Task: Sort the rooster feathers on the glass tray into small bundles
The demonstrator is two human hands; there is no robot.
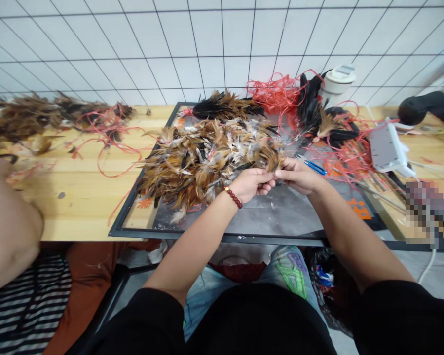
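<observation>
A broad pile of brown, white and grey feathers (203, 158) lies on a dark-framed glass panel (281, 217). At the pile's right end, my left hand (254, 184), below a dark red bead bracelet (233, 197), is closed with fingertips pinched. My right hand (299, 175) meets it there, thumb and fingers also pinched. Between them are the ends of some brown feathers (272, 155); the exact part gripped is small and partly hidden by the fingers. Just right of my right hand lies a blue tool (315, 166).
Behind the pile are a dark feather bundle (225, 106) and tangled red string (277, 96). Black feathers (310, 101), a white canister (338, 81) and a white box (388, 148) stand right. More feathers (22, 118) lie left, near another person's arm (11, 222).
</observation>
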